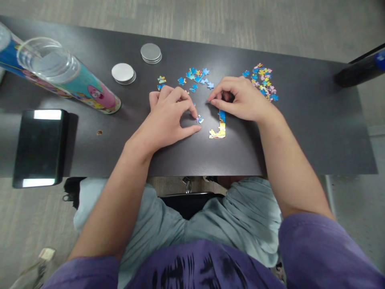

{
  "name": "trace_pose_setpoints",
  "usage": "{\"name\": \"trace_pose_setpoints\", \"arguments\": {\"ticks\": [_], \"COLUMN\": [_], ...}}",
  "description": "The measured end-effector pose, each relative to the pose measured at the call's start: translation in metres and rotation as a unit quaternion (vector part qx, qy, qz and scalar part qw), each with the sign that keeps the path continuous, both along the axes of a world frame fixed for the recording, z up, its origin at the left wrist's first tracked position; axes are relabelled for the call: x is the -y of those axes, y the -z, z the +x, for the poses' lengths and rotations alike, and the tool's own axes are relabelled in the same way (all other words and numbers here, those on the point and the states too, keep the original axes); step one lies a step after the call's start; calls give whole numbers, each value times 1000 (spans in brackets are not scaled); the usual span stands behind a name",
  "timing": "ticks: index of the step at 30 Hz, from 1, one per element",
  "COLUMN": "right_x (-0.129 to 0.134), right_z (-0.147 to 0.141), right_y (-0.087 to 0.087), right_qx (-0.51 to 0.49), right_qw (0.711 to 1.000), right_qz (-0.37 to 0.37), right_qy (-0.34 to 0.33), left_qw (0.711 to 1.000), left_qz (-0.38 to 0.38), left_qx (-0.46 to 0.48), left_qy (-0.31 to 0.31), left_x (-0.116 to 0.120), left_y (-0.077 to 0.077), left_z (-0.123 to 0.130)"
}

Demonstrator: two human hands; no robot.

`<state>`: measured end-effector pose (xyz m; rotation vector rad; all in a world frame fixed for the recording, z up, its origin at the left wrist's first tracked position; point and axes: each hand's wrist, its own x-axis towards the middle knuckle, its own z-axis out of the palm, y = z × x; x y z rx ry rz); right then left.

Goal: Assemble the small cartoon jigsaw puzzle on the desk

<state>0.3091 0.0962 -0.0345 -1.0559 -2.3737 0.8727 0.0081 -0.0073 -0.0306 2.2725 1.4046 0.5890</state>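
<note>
My left hand (171, 116) rests over the dark table, thumb and fingers apart. A small multicoloured jigsaw piece (200, 119) lies by its index fingertip, perhaps touching it. My right hand (237, 98) has thumb and index finger pinched together; whatever is between them is too small to make out. Just below that hand is a joined strip of jigsaw pieces (221, 126), blue above and yellow below, turning left at its lower end. My right hand hides its upper end. Loose blue jigsaw pieces (195, 76) lie beyond both hands, and a few more (161, 80) sit beside my left fingers.
A heap of mixed jigsaw pieces (264, 82) lies right of my right hand. Discs stand in a white-topped stack (122, 73) and a grey stack (150, 53). Cartoon-printed tubes (93, 94), a black device (40, 148) and a dark cylinder (357, 70) stand on the table (319, 136).
</note>
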Motion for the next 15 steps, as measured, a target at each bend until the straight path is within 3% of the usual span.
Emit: {"name": "trace_pose_setpoints", "arguments": {"ticks": [8,15], "right_x": [1,2], "right_z": [0,-3], "right_y": [-2,-6], "right_qx": [5,3], "right_qw": [1000,1000], "right_qz": [-2,-15], "right_qy": [8,10], "left_qw": [1000,999], "left_qz": [-1,-28], "left_qx": [-4,19], "left_qy": [-13,14], "left_x": [1,2], "left_y": [3,-4], "left_z": [11,4]}}
